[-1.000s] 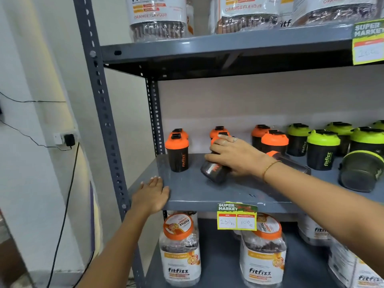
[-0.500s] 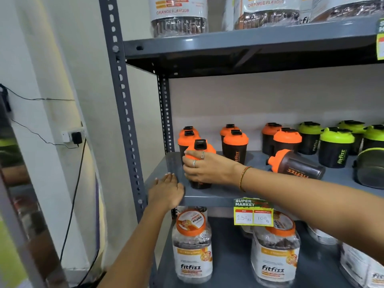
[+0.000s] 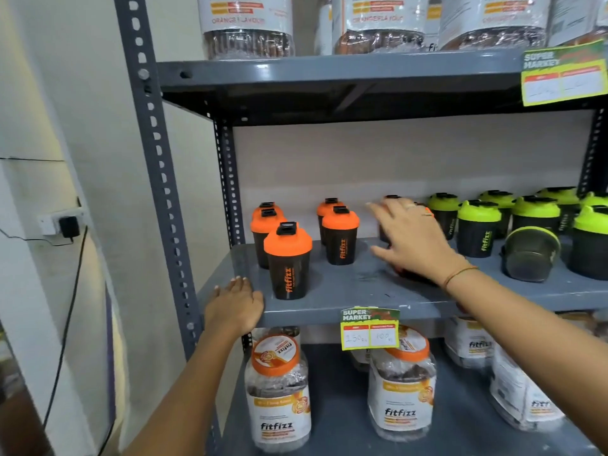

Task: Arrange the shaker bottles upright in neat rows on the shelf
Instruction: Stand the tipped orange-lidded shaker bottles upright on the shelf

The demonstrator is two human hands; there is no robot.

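Note:
On the grey middle shelf (image 3: pixel 329 306) an orange-lidded shaker bottle (image 3: pixel 288 260) stands upright near the front left, apart from both hands. Behind it stand two more orange-lidded bottles (image 3: pixel 265 225), and another pair (image 3: pixel 340 235) further right. My right hand (image 3: pixel 411 238) hovers with fingers spread over a lying orange-lidded bottle (image 3: pixel 403 273), mostly hidden beneath it; I cannot tell whether it touches it. My left hand (image 3: pixel 235 306) rests flat on the shelf's front left corner. Green-lidded bottles (image 3: pixel 477 225) stand at the right, and one green-lidded bottle (image 3: pixel 529 255) lies on its side.
A grey perforated shelf post (image 3: pixel 154 159) rises at the left. A yellow-green price tag (image 3: pixel 370 329) hangs on the shelf's front edge. Large Fitfizz jars (image 3: pixel 278 390) fill the lower shelf, and more jars (image 3: pixel 246 24) stand on the shelf above. A wall socket with a plug (image 3: pixel 62 223) is on the left.
My right hand set the orange-lidded bottle upright at the front left, let go of it and moved right over the lying orange-lidded bottle. My left hand stayed on the shelf corner.

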